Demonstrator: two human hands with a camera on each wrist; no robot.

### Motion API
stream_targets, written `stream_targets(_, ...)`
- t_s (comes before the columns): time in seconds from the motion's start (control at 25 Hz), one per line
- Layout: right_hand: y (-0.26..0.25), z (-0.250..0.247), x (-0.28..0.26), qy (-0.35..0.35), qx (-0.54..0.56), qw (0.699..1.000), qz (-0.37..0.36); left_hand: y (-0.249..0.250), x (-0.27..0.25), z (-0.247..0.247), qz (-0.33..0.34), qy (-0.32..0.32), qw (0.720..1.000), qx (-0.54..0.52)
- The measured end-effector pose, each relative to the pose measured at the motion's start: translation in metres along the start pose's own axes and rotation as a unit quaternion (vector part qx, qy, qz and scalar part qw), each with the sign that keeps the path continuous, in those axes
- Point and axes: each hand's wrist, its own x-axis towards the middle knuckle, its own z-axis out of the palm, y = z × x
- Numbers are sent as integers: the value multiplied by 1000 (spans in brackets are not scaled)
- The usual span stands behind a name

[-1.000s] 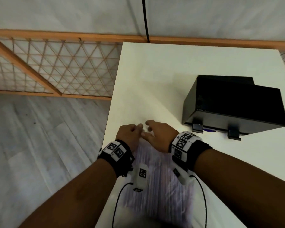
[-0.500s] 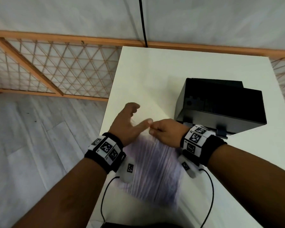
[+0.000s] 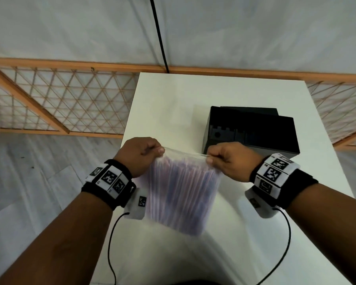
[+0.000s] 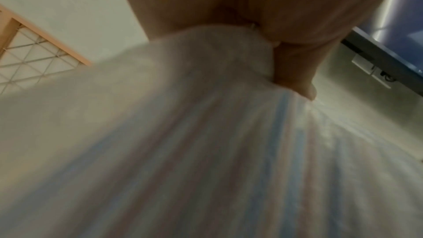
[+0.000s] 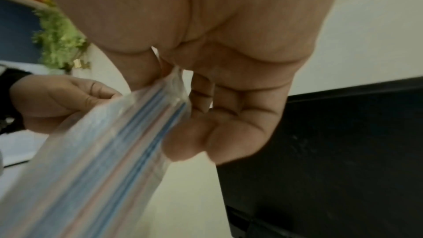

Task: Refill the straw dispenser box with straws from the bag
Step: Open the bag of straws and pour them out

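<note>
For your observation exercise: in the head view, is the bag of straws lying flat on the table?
No: both hands, left hand and right hand, pinch the top edge of the bag, which hangs above the table.

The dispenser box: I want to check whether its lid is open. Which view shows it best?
The head view: the whole dispenser box stands on the table, top open, behind the right hand. The right wrist view shows only one black side. The left wrist view catches just a lower edge.
</note>
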Motion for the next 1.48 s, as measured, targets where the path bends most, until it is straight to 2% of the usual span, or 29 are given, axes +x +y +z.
stream_targets(0.08, 5, -5, -8, 19, 84, 994, 69, 3, 3, -5, 1, 25, 1000, 14)
stream_targets(0.16, 9, -13, -12, 48, 184, 974, 120, 3, 4, -10, 3, 53, 998, 24)
stream_targets(0.24, 10, -23, -15, 73, 258, 954, 138, 6, 3, -14, 18, 61, 998, 15)
stream_targets(0.4, -3, -31, -9, 89, 331, 926, 159, 19, 1, -9, 83, 100, 992, 2)
stream_targets(0.52, -16, -31, 1, 67, 397, 892, 205, 23, 4, -3, 63, 135, 989, 13)
stream_targets(0.64, -25, -27, 8, -10, 335, 907, 256, 23, 3, 0, 45, 153, 987, 9)
stream_targets(0.76, -36, -24, 16, -40, 299, 916, 264, 26, -1, 0, 35, 175, 984, 16)
stream_targets(0.84, -43, -21, 23, -20, 279, 931, 236, 29, -4, -1, 13, 158, 987, 8)
stream_targets(0.96, -54, -22, 33, 53, 234, 950, 198, 41, -7, -6, 4, 143, 990, -9)
stream_targets(1.04, -59, -22, 39, 95, 250, 944, 194, 49, -10, -10, 6, 163, 986, -30)
stream_targets(1.08, -60, -21, 42, 112, 285, 931, 198, 51, -11, -9, -17, 184, 981, -64)
stream_targets(1.12, -62, -22, 45, 125, 321, 916, 205, 51, -13, -6, -60, 219, 966, -125)
stream_targets(1.16, -63, -21, 47, 133, 346, 905, 210, 48, -13, 0, -117, 255, 938, -203)
stream_targets(1.24, -64, -16, 52, 144, 359, 897, 214, 45, -11, 16, -228, 293, 861, -347)
stream_targets(1.36, -71, -6, 57, 119, 425, 870, 221, 37, -6, 37, -384, 265, 734, -493)
stream_targets(1.4, -74, -5, 58, 108, 437, 866, 218, 33, -7, 42, -417, 239, 695, -535)
stream_targets(1.48, -81, -7, 62, 97, 424, 878, 198, 24, -12, 49, -451, 187, 620, -614)
